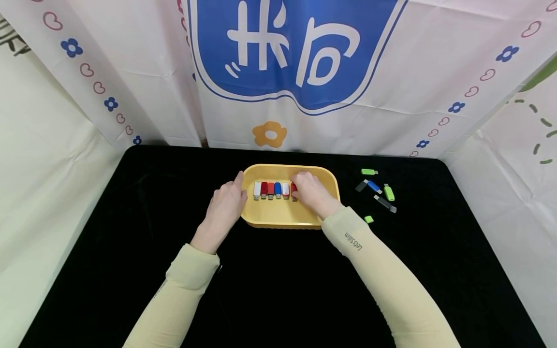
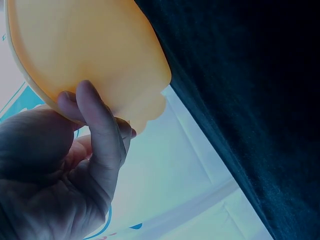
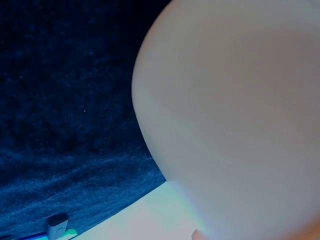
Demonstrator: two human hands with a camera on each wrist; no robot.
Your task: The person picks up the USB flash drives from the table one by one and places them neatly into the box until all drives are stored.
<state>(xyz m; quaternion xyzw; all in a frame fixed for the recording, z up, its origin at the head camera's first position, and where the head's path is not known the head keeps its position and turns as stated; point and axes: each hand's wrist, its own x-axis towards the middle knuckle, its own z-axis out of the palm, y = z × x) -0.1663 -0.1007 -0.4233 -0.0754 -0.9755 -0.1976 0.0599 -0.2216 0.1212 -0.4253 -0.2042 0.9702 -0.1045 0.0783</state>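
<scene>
Inside a yellow plastic tray (image 1: 270, 216), several USB flash drives stand in a row. From the left come a white drive (image 1: 257, 190), two red ones, a blue drive (image 1: 278, 189) and a white-and-red one (image 1: 285, 190). At the row's right end, my right hand (image 1: 310, 191) pinches a red USB flash drive (image 1: 294, 192), partly covered by the fingers. My left hand (image 1: 225, 205) holds the tray's left side. In the left wrist view, bent fingers (image 2: 97, 120) touch the tray's outer wall, with the thumb by the rim. A large pale blurred surface hides the right hand's work in the right wrist view.
Right of the tray, several more flash drives lie scattered on the black cloth (image 1: 143, 232), among them a green one (image 1: 389, 192), a blue one (image 1: 373, 186) and a dark one (image 1: 385, 203). A printed white curtain (image 1: 370, 125) hangs behind the table.
</scene>
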